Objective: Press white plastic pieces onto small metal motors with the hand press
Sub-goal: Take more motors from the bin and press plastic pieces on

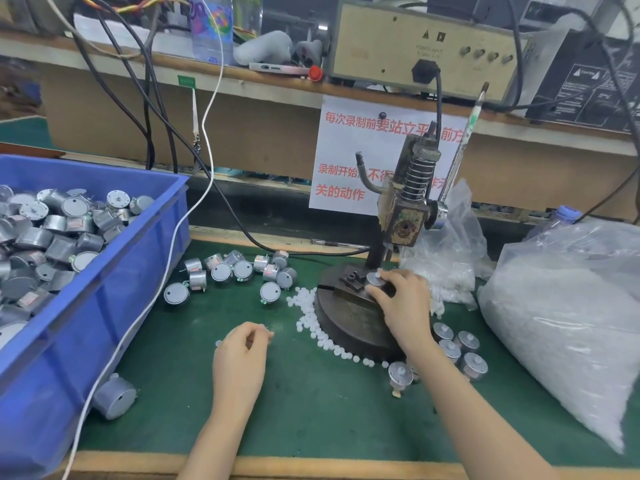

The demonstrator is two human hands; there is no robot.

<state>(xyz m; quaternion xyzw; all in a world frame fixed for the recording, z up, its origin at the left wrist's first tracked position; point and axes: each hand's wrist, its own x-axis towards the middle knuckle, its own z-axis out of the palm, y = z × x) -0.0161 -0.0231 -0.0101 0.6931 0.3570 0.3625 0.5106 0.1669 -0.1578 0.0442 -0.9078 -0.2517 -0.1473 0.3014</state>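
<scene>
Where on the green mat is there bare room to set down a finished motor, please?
Bare: the near mat between both forearms, and the strip between the blue bin and left hand. Crowded: loose motors behind, white pieces ringing the press base, finished motors beside the bag.

Site: small-parts assembly workshop | Bench: green mat (311, 410) | Stock: blue bin (114, 258) held metal motors (55, 233); bags (568, 306) held white pieces | Tooling: hand press (403, 216) | Shelf: power unit (422, 46), cables | Wall: printed notice (346, 157)

The right hand (403, 303) hides most of the motor (375, 279); the left hand's (242, 351) pinch is perhaps a blurred white piece.
</scene>
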